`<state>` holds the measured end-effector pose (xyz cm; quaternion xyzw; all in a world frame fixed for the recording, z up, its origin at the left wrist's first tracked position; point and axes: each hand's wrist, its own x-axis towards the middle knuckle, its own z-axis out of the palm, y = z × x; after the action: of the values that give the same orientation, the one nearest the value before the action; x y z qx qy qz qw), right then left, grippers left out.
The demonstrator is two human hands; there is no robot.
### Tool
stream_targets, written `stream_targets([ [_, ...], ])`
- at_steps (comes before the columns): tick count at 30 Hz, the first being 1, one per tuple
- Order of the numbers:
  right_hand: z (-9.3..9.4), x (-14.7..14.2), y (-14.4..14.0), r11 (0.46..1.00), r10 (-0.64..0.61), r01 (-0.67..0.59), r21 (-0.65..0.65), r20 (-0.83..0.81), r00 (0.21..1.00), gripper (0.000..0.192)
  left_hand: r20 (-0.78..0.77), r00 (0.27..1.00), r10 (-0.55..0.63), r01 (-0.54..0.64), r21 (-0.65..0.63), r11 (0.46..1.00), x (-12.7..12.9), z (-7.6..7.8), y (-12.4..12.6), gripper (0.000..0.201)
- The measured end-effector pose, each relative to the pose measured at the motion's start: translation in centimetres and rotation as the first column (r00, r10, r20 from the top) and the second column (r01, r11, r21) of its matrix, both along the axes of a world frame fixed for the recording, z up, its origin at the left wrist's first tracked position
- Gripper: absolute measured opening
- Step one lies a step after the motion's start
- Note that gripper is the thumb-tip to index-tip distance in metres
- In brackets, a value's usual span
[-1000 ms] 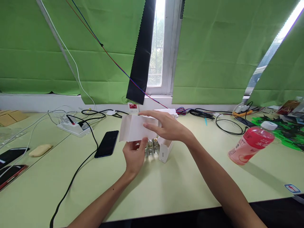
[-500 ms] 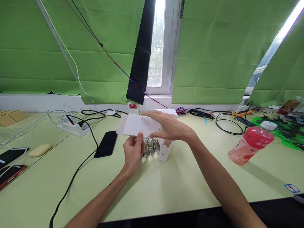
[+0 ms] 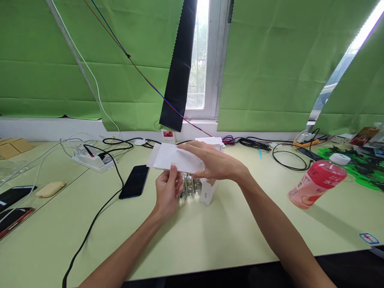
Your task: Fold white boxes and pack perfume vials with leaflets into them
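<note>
Above the table I hold a flat white cardboard box, a pale flap sticking out at its left end. My left hand pinches its near edge, thumb on top and fingers curled below. Across the right end lies my right hand, fingers over the top and thumb at the near edge. Under the box stand several small shiny glass-like vials, their upper parts partly covered. Just right of them is a small open white carton with fine print on its side.
A dark phone lies left of my hands, with a black cable running past it. A power strip sits farther back. To the right stands a pink drink bottle. More cables line the wall.
The white box has tilted slightly, showing more of its top. My left thumb has shifted a little left, and my right thumb has moved slightly right and down.
</note>
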<state>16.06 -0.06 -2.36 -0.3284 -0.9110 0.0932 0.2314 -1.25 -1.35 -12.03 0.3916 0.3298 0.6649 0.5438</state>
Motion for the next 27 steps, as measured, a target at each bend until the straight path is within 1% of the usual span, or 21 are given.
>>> stream_targets([
  [13, 0.35, -0.05, -0.28, 1.000, 0.021, -0.021, 0.018, 0.018, 1.000, 0.076, -0.002, 1.000, -0.028, 0.028, -0.006, 1.000, 0.00, -0.19, 0.00, 0.057],
  [27, 0.38, 0.02, -0.37, 1.000, -0.004, 0.004, 0.002, 0.059, 0.998, 0.075, -0.006, 1.000, -0.015, 0.015, -0.034, 0.999, 0.04, -0.21, 0.10, 0.062],
])
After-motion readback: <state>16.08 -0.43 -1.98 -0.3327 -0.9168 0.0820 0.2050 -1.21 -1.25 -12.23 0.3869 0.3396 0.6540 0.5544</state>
